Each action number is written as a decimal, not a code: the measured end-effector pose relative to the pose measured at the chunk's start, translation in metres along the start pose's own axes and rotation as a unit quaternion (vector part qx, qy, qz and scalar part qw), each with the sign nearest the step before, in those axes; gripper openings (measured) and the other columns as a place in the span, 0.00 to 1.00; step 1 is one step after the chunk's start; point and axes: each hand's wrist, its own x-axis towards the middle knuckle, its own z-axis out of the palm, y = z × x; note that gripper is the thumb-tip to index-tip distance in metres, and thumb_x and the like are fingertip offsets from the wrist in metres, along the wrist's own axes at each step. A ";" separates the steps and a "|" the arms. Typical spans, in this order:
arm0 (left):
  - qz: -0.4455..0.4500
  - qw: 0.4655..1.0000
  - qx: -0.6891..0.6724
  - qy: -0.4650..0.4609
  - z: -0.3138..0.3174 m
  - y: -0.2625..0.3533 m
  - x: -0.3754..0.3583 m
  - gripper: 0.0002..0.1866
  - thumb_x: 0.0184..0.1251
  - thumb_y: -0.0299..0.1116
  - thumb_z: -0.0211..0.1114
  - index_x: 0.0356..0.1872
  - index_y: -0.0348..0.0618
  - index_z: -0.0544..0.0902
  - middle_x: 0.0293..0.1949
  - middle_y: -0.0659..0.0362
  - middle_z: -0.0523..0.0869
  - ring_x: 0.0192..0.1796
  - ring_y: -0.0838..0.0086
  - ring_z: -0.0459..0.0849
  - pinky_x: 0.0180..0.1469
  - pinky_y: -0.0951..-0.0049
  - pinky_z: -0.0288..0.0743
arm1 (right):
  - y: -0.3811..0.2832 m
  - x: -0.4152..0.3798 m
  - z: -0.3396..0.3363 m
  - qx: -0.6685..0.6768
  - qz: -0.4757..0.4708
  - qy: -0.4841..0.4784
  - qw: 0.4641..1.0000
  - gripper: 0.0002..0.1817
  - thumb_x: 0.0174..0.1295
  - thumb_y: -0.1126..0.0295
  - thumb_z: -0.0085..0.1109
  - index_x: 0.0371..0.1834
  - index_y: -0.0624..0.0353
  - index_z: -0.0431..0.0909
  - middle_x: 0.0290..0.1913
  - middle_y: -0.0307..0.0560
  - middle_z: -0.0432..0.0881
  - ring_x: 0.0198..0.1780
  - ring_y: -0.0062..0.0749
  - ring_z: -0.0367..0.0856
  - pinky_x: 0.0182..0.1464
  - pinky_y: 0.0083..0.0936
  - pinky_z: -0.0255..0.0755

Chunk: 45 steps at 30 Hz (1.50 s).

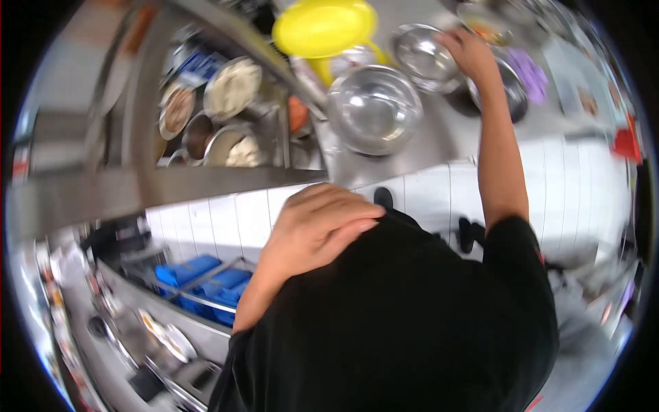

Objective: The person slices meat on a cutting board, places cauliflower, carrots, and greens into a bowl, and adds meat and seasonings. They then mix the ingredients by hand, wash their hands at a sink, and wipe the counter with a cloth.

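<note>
My right hand [473,56] reaches out over the steel counter, its fingers bent at the right rim of a small metal bowl [424,58]. It looks gripped by that rim, though blur softens the fingertips. Left of it stands a larger metal bowl [375,110], shiny inside. Against the front of my black shirt I hold my left hand [319,230], fingers stretched out side by side, nothing visible in it. A dark round bowl [511,93] sits partly behind my right forearm.
A yellow oval lid or basin [325,27] is at the back. Purple cloth [527,74] and a clear tub [580,79] are on the right. Left, a steel-framed compartment [233,177] holds several food containers. Blue bins [206,278] stand below left. White tiles [439,189] cover the floor.
</note>
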 end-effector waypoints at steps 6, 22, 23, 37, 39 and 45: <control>0.017 0.995 -0.049 0.085 0.014 0.001 -0.024 0.09 0.70 0.36 0.65 0.42 0.43 0.86 0.39 0.57 0.88 0.43 0.62 0.86 0.46 0.64 0.79 | -0.110 -0.037 -0.001 -0.112 -0.103 -0.101 0.983 0.25 0.57 0.47 0.68 0.43 0.60 0.83 0.40 0.58 0.85 0.42 0.54 0.83 0.46 0.44 0.74; 0.002 0.982 -0.118 0.149 -0.038 -0.015 -0.125 0.12 0.73 0.38 0.62 0.44 0.41 0.86 0.43 0.56 0.89 0.46 0.60 0.85 0.48 0.64 0.77 | -0.007 -0.014 -0.015 -0.218 -0.097 -0.060 0.969 0.26 0.68 0.64 0.57 0.64 0.71 0.72 0.60 0.67 0.78 0.60 0.56 0.78 0.63 0.37 0.68; 0.002 0.979 -0.125 0.158 -0.045 -0.019 -0.136 0.12 0.73 0.38 0.62 0.44 0.41 0.86 0.43 0.56 0.88 0.46 0.61 0.86 0.48 0.65 0.77 | -0.016 -0.032 -0.037 -0.211 -0.065 -0.058 0.974 0.28 0.68 0.63 0.57 0.66 0.70 0.69 0.62 0.67 0.76 0.62 0.55 0.75 0.65 0.36 0.66; -0.262 0.813 -0.466 0.232 -0.191 -0.093 -0.369 0.45 0.68 0.65 0.59 0.76 0.45 0.60 0.65 0.54 0.73 0.68 0.67 0.71 0.59 0.65 0.77 | -0.475 -0.243 0.103 0.159 -0.150 -0.299 0.929 0.25 0.69 0.66 0.53 0.66 0.67 0.71 0.62 0.57 0.79 0.63 0.41 0.76 0.67 0.30 0.64; -0.257 0.769 -0.507 0.292 -0.205 -0.103 -0.411 0.51 0.63 0.64 0.65 0.79 0.48 0.52 0.72 0.53 0.64 0.69 0.59 0.70 0.52 0.62 0.80 | -0.545 -0.244 0.153 0.176 -0.199 -0.333 0.905 0.25 0.70 0.64 0.53 0.68 0.62 0.71 0.59 0.59 0.81 0.60 0.40 0.79 0.65 0.30 0.66; -0.240 0.661 -0.443 0.556 -0.228 -0.143 -0.532 0.32 0.67 0.40 0.66 0.68 0.33 0.68 0.56 0.52 0.80 0.59 0.67 0.78 0.62 0.68 0.72 | -0.716 -0.271 0.217 0.134 -0.237 -0.464 0.843 0.26 0.71 0.57 0.56 0.70 0.53 0.71 0.44 0.55 0.86 0.39 0.39 0.86 0.48 0.31 0.76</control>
